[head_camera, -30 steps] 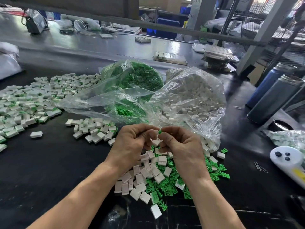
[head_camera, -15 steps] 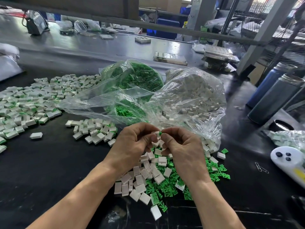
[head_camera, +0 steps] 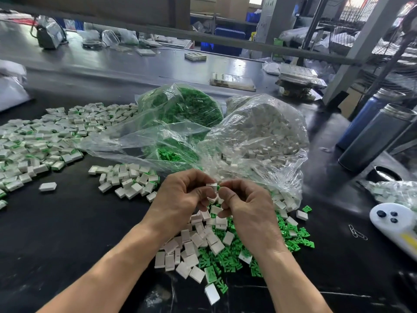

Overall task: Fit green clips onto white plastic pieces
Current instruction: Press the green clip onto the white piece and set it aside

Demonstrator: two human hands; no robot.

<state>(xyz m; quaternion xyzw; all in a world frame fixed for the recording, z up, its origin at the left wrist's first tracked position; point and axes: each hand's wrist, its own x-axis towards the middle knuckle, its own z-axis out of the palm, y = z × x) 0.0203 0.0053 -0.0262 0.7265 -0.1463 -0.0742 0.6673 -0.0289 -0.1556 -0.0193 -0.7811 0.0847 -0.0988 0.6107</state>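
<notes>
My left hand (head_camera: 182, 195) pinches a small white plastic piece (head_camera: 211, 185) at its fingertips. My right hand (head_camera: 246, 204) pinches a green clip (head_camera: 218, 188) against that piece's right end. Both hands hover together above a loose heap of white pieces (head_camera: 194, 242) mixed with green clips (head_camera: 228, 258) on the black table (head_camera: 56, 233). Most of the clip is hidden by my fingers.
A clear bag of green clips (head_camera: 191, 109) and a clear bag of white pieces (head_camera: 264, 132) lie behind my hands. Fitted pieces are spread at left (head_camera: 33, 143), with a smaller pile (head_camera: 128, 179) nearer. Two dark bottles (head_camera: 374, 136) and a white device (head_camera: 397, 224) stand at right.
The white piece now shows between my fingertips, and the green clip sits against its end. Both hands stay together in nearly the same spot.
</notes>
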